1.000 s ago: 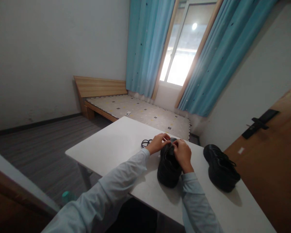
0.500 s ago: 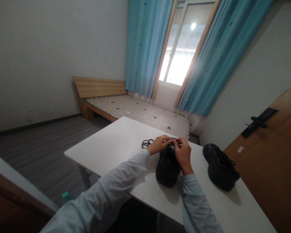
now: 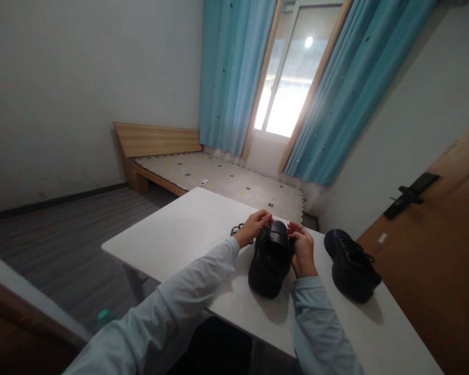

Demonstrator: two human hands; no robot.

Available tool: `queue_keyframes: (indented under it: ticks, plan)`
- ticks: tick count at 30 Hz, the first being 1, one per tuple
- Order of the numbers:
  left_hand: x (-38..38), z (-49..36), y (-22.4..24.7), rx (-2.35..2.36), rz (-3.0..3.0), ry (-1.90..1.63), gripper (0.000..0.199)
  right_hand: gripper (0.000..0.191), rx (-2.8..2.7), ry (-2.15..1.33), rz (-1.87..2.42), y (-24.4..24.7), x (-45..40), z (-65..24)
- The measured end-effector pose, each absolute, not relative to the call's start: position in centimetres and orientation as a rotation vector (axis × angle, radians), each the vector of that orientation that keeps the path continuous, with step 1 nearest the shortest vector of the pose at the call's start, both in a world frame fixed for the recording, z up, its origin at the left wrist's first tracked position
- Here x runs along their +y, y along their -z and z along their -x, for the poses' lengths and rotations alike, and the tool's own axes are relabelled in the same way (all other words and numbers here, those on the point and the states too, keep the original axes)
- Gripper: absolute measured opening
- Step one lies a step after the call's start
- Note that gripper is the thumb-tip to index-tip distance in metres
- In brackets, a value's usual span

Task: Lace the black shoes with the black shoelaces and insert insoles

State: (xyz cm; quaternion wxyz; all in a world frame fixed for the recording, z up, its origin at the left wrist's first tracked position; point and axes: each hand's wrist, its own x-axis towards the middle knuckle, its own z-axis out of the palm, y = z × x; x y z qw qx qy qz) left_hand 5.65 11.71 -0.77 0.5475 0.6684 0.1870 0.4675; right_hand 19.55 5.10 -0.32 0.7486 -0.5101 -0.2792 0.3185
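A black shoe (image 3: 269, 271) stands on the white table with its heel towards me and its toe pointing away. On the left side of its front part, my left hand (image 3: 254, 228) is closed, fingers pinched at the upper. My right hand (image 3: 303, 250) curls against the shoe's opposite side, its fingertips bent at the edge of the upper. The tongue shows between the two hands. A loose black shoelace (image 3: 236, 228) lies beside my left hand, partly hidden by it. Further right is a second black shoe (image 3: 352, 268), with laces in it.
The white table (image 3: 172, 224) reaches from me towards a bed (image 3: 242, 182) with a patterned mattress. A small white object (image 3: 204, 182) lies on the mattress. Blue curtains (image 3: 238, 78) flank the window, and a wooden door (image 3: 433, 250) is at the right.
My hands were together over the shoe's front; now they are apart, one on each side of it. The tongue has come into view between them. The camera has shifted slightly.
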Motion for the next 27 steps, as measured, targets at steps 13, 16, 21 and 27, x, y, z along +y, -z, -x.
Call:
queue_keyframes:
  ticks: [13, 16, 21, 27]
  plan:
    - [12.4, -5.9, 0.0, 0.470, -1.852, -1.147, 0.023, 0.026, -0.551, -0.722, 0.992, 1.4, 5.6, -19.8]
    - [12.6, -6.3, -0.2, 0.480, -2.010, -1.048, 0.020, 0.024, -0.606, -0.664, 1.055, 1.5, 5.5, -19.8]
    - [12.9, -7.4, -1.3, 0.578, -2.269, -0.918, 0.017, 0.024, -0.658, -0.508, 1.243, 1.8, 5.5, -20.2]
    - [13.3, -8.7, -1.8, 0.630, -2.465, -0.750, 0.014, 0.021, -0.716, -0.392, 1.311, 2.5, 5.6, -21.1]
